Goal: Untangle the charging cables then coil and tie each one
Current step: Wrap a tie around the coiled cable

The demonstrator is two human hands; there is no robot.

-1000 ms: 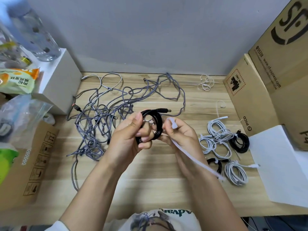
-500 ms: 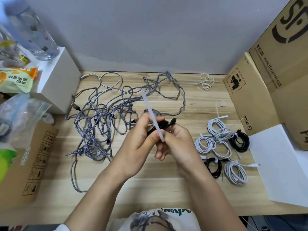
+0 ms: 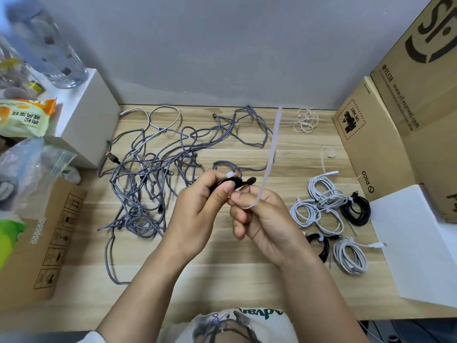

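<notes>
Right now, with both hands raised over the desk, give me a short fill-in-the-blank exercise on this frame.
1. The left hand grips a coiled cable whose colour is ____.
2. The right hand pinches a long white ____ that rises toward the wall.
3. The finished coils lie on the ____ side of the desk.
4. The grey braided cables are still ____.

Missing: black; tie; right; tangled

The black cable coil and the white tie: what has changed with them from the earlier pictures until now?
The left hand has turned the black cable coil from facing the camera to edge-on and still grips it. The white tie, which hung down over the right wrist one second ago, now stands up toward the wall, pulled by the right hand. The grey tangled cables and the tied coils on the table stayed as they were.
</notes>
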